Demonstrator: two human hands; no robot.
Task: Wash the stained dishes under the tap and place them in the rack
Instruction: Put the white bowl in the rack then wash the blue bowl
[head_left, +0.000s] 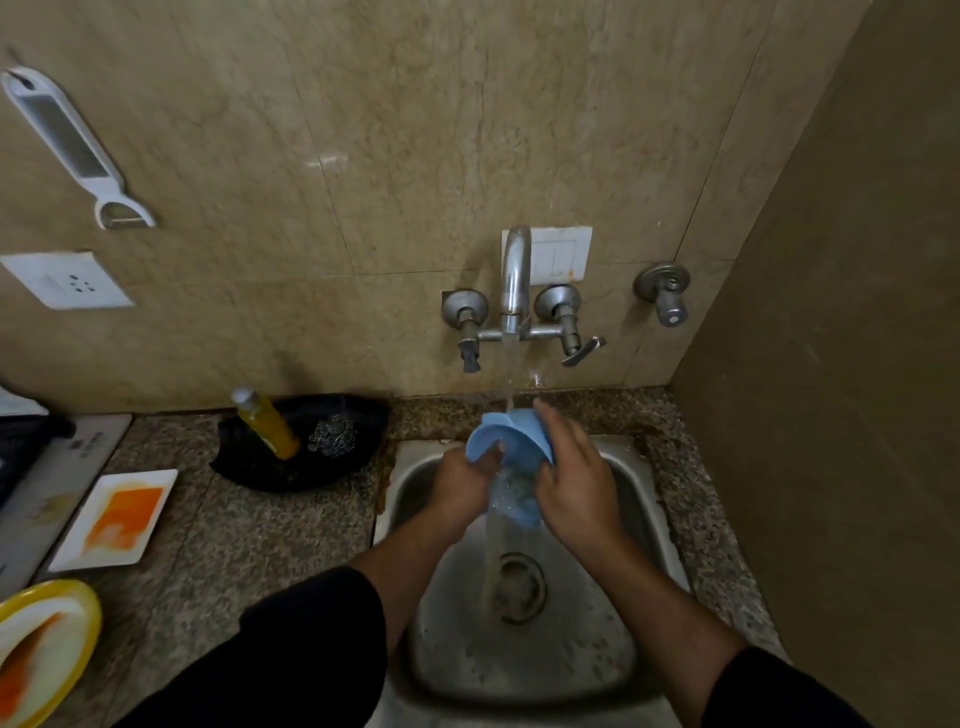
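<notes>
Where the bowl is: the blue bowl (514, 436) is held above the sink (524, 654), tipped on its side with the opening toward the left, directly under the running water.
Left hand: the left hand (465, 486) is at the bowl's rim, its fingers curled over the edge and into the bowl.
Right hand: the right hand (576, 483) wraps around the outside of the bowl, with one fingertip reaching up along its back.
Tap: the metal tap (516, 280) is fixed to the wall, with a handle on each side.
Water: the stream (508, 384) falls onto the bowl and spills from its lower edge toward the drain (519, 587).
Stained dishes: a white square plate (111, 519) with an orange smear lies on the counter (260, 545), well left of the sink. A yellow-rimmed plate (41, 649), also smeared orange, sits nearer the bottom left corner.
Black tray: a black tray (249, 467) beside the sink holds a yellow bottle (265, 423) and a steel scrubber (332, 441).
Wall: a white peeler (72, 145) hangs at the upper left, above a socket (67, 280).
Sleeves: both forearms come out of black sleeves (311, 649).
</notes>
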